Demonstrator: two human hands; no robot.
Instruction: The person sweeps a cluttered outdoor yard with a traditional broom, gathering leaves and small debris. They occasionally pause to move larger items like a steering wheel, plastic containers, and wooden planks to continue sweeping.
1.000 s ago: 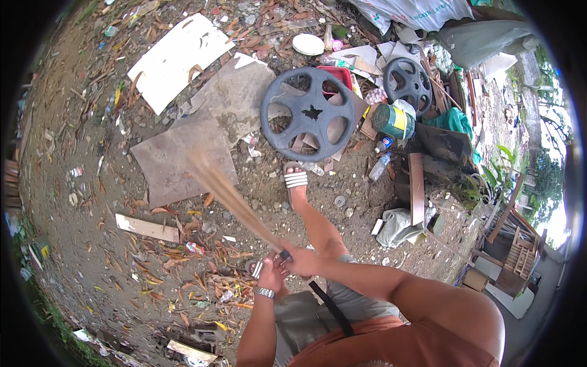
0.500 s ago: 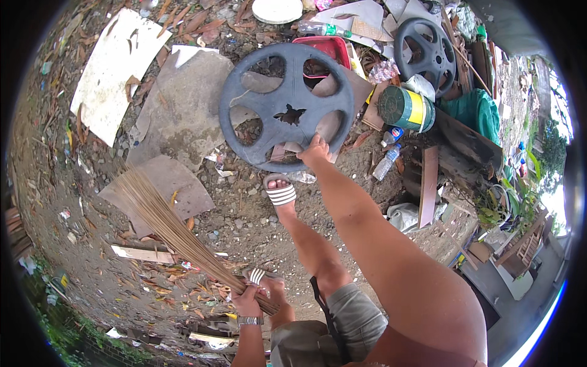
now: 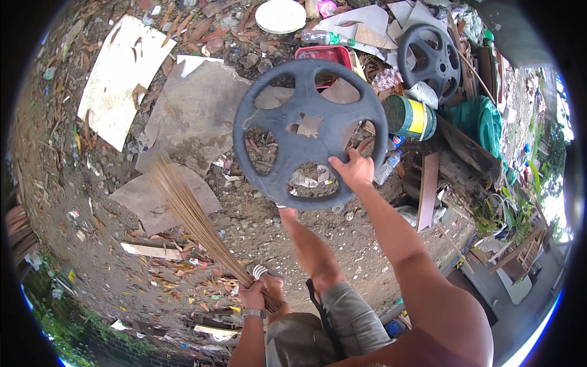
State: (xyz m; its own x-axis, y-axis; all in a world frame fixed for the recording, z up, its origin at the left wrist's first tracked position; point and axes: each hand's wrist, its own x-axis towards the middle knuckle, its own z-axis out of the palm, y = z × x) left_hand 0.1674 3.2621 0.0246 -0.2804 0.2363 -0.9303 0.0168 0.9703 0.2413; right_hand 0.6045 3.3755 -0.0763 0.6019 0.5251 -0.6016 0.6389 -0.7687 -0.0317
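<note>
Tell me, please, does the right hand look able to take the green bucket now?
Probably not as things stand: the right hand is busy holding the grey wheel cover, whose rim appears right beside the green bucket. If the hand were free, the bucket's yellow-banded side looks uncovered.

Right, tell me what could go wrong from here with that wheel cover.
The right hand alone holds the wheel cover, off-centre, so it might twist or slip.
If dropped, it could hit the right foot, mostly hidden behind it in this view.
The left hand, taken up by the stick broom, might be slow to steady it.
</note>
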